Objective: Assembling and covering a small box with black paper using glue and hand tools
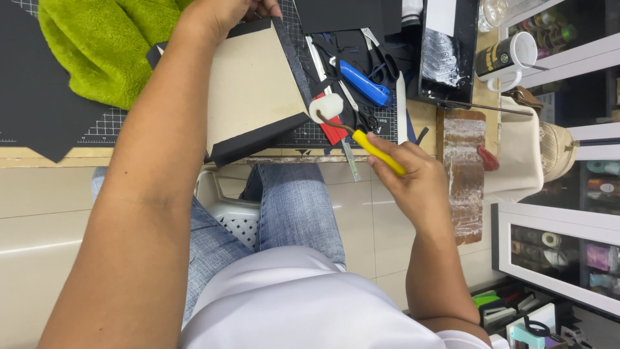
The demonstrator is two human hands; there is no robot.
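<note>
While the right hand (pixel 413 178) is wrapped around the yellow handle of a small foam paint roller (pixel 327 107), the roller's white head sits at the near right corner of a flat beige board edged in black (pixel 255 87), touching or just off it. The left hand (pixel 223 11) presses on the far edge of that board, fingers curled over it, holding it steady on the black gridded cutting mat (pixel 110 126) at the desk's near edge.

As far as can be judged, the beige face looks evenly plain, with no wet sheen to be told, so whether it is coated I cannot say. The black rectangular tray (pixel 445 52) on the right shows white smears inside, so the roller has a supply to hand.

Counted: one board, one roller, one tray, one lime-green fluffy towel (pixel 97 45) on the far left, one blue-handled cutter (pixel 365 84), one white-and-black mug (pixel 510 58), and one red flat scraper (pixel 332 132) under the roller's wire arm. Black-handled scissors lie nearby; their number is unclear.
</note>
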